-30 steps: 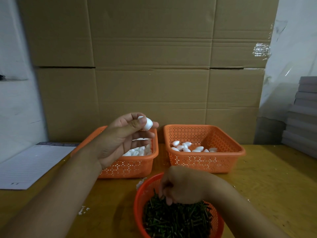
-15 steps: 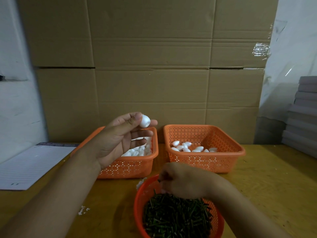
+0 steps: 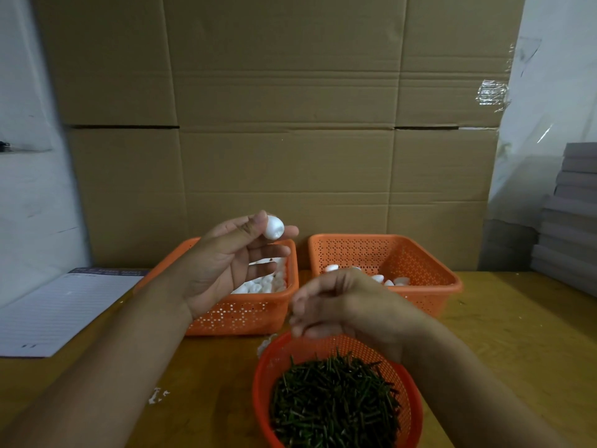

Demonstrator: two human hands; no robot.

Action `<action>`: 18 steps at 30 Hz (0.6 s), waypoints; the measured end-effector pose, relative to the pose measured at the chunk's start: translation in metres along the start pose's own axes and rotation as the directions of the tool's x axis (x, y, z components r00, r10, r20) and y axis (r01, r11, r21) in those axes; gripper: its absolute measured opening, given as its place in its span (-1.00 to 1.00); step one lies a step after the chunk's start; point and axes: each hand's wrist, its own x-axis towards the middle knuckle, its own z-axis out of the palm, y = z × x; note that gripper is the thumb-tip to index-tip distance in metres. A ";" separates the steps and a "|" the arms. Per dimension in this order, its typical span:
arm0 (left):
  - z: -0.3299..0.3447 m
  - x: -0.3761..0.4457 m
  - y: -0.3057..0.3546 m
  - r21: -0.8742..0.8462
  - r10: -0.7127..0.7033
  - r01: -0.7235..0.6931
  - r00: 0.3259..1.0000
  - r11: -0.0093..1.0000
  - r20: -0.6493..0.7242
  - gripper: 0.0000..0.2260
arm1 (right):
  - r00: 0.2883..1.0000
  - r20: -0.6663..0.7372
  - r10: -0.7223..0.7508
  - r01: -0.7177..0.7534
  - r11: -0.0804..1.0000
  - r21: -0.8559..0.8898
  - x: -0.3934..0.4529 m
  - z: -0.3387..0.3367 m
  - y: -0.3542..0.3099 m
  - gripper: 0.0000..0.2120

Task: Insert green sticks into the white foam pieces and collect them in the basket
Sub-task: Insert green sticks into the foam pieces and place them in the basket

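Observation:
My left hand (image 3: 223, 270) is raised above the left orange basket (image 3: 245, 315) and pinches one white foam piece (image 3: 274, 227) between thumb and forefinger. That basket holds several loose foam pieces (image 3: 261, 284). My right hand (image 3: 342, 305) hovers, blurred, over the far rim of the round orange basket (image 3: 258, 383), which is full of green sticks (image 3: 332, 402). Its fingers are curled downward, and I cannot see whether a stick is between them. The right orange basket (image 3: 429, 292) has a few foam pieces (image 3: 392, 281) on its bottom, partly hidden behind my right hand.
A wall of cardboard boxes (image 3: 290, 124) stands right behind the baskets. A lined notepad (image 3: 55, 312) lies at the left of the wooden table. Grey boards (image 3: 571, 221) are stacked at the right edge. White foam crumbs (image 3: 156, 394) lie near my left forearm.
My right hand has lifted out of the green sticks and now hovers above the round basket's far rim. My left hand has kept the foam piece at about the same spot.

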 end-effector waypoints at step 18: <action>0.001 0.002 -0.007 -0.081 -0.031 0.028 0.999 0.996 -0.029 -0.71 | 0.883 -0.452 -0.124 0.335 0.842 0.423 0.004 0.003 -0.008 -0.94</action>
